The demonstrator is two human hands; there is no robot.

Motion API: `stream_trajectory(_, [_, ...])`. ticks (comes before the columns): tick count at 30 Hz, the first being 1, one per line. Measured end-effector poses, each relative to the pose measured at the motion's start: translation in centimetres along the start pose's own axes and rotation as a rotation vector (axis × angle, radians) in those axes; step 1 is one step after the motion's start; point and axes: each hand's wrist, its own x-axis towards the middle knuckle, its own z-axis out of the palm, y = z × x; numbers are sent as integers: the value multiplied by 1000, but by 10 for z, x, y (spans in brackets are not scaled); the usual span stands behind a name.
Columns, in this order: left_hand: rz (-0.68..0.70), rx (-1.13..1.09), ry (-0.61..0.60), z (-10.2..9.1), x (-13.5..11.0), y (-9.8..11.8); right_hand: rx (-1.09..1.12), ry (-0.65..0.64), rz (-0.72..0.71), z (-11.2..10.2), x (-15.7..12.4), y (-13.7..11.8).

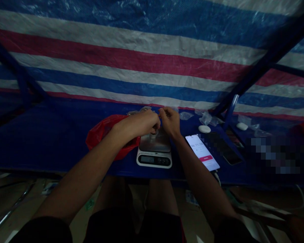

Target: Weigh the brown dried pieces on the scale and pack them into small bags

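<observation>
My left hand (pixel 149 120) reaches over the metal plate of a white digital kitchen scale (pixel 155 144), its fingers curled downward and closed. Just under those fingertips a small, pale round item (pixel 154 132) shows on the plate, too dim to name. My right hand (pixel 171 122) is beside it above the plate's far right corner, fingers bent in and pinched near the left one. What lies in either set of fingers is hidden. A red plastic bag (pixel 97 133) stands open at the scale's left, partly behind my left forearm.
A lit phone with a running timer (pixel 202 152) lies right of the scale, next to a dark phone (pixel 229 153). White rounded cases (pixel 204 129) and clear plastic bags (pixel 186 115) lie farther back. The blue table (pixel 66 145) meets a striped tarp (pixel 131 57); blue metal bars slant at both sides.
</observation>
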Motion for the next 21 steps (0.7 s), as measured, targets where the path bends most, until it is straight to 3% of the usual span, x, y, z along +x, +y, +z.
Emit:
stream_trajectory(9, [47, 11, 8, 10, 5, -4, 1, -38, -14, 1, -4, -3])
stream_trajectory(14, [78, -82, 27, 5, 1, -1, -18, -76, 13, 0, -6, -3])
stream_trajectory(18, [88, -82, 110, 2, -5, -16, -27, -54, -22, -1, -4, -2])
stream_trajectory(21, [21, -22, 120, 8, -9, -34, -58, -33, -40, -2, -3, -1])
